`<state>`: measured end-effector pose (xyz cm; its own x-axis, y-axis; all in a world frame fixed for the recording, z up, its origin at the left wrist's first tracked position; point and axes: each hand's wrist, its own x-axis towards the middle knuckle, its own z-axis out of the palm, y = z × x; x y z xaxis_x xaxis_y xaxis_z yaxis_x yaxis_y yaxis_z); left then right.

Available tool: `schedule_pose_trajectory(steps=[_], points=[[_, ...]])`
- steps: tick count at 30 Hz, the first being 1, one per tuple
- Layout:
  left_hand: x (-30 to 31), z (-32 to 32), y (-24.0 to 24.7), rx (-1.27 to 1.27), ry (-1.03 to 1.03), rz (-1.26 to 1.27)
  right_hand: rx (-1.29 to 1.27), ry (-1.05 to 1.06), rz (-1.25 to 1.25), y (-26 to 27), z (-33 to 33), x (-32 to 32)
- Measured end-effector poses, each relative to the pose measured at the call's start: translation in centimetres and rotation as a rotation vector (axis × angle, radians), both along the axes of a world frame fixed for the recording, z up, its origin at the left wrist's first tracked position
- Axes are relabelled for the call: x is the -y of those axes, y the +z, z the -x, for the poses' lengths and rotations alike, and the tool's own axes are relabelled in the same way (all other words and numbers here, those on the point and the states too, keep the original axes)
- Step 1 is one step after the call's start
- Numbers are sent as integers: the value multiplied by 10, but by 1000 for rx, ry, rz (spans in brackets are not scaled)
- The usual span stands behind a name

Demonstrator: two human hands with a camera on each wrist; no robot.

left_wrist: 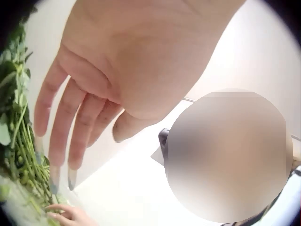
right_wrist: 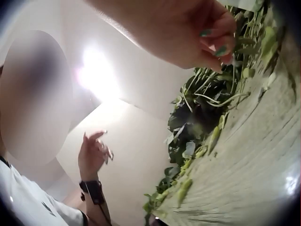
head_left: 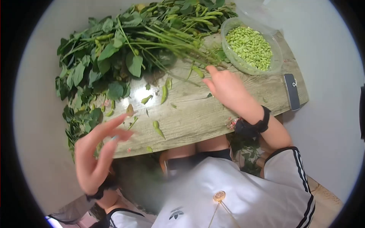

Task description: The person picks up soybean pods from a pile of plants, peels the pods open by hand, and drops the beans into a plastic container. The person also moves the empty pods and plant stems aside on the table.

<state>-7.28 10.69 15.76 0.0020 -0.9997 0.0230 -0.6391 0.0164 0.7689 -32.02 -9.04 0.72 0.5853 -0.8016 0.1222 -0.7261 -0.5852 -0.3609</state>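
My left hand (head_left: 100, 152) hovers above the table's near left edge, its fingers relaxed and apart with nothing between them; the left wrist view shows its bare palm (left_wrist: 127, 70). On the right, my right hand (head_left: 228, 87) is low over the table, index finger and thumb apart, pointing at a green bean pod (head_left: 197, 71) beside the stem ends. Its other fingers bend under the palm in the right wrist view, where the fingertips (right_wrist: 221, 50) lie close to the pods and stems. A big heap of leafy bean plants (head_left: 129, 62) spreads over the far left, its long stems (head_left: 171, 41) running toward my right hand.
A clear plastic bowl (head_left: 279, 60) of shelled green beans (head_left: 249, 47) stands at the back right. A phone (head_left: 292, 91) lies by the right edge. Loose pods (head_left: 157, 129) and leaf scraps dot the wooden tabletop (head_left: 190, 114). More greenery (head_left: 249, 155) lies below the table's edge.
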Motion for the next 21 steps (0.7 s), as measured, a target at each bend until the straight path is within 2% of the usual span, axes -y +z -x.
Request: schedule_pose_trajectory(steps=[2, 4, 7, 9, 12, 13, 15, 16, 18, 20, 21], points=[[35, 7, -26, 1, -62, -3, -83, -48, 41, -13, -11, 4], [67, 15, -58, -14, -113, 55, -79, -88, 69, -18, -24, 6], [99, 24, -86, 88, -126, -11, -70, -104, 119, -28, -34, 10], [115, 19, -107, 26, -180, 13, -48, -110, 150, -30, -38, 12], [120, 14, -115, 47, -185, 2, 38, -19, 50, -13, -25, 8], [121, 13, -116, 37, -187, 3, 114, 0, -134, 1, -22, 6], [120, 11, -115, -177, -35, -266, 196, 0, -513, 37, -23, -3], [121, 9, -117, -190, -24, -264, 181, 9, -514, 43, -25, -4], [121, 2, -120, -412, -4, -393, 285, 325, -580, 48, -33, -4], [119, -3, -126, -451, 13, -376, 325, 386, -626, 48, -45, -1], [119, -9, -132, -523, -60, -384, 379, 431, -669, 47, -51, 0]])
